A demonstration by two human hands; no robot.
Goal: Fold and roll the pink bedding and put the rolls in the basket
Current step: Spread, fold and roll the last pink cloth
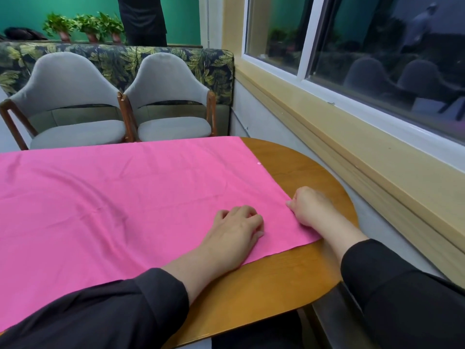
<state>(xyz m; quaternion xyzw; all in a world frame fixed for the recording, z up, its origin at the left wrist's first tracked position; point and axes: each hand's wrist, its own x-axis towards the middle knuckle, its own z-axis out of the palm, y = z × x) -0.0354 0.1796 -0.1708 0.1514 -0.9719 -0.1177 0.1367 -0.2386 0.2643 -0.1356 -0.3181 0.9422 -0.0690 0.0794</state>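
The pink bedding (120, 197) lies spread flat over the wooden table (297, 177), running off the left edge of view. My left hand (237, 229) rests on the cloth near its right end, fingers curled down onto the fabric. At the cloth's right edge my right hand (312, 207) pinches the hem with curled fingers. No basket is in view.
Two grey chairs (73, 107) (171, 104) stand at the table's far side, a leaf-patterned sofa (216, 64) behind them. A wall with a wooden ledge (352, 157) and a window runs along the right. A person in dark clothes (142, 18) stands far back.
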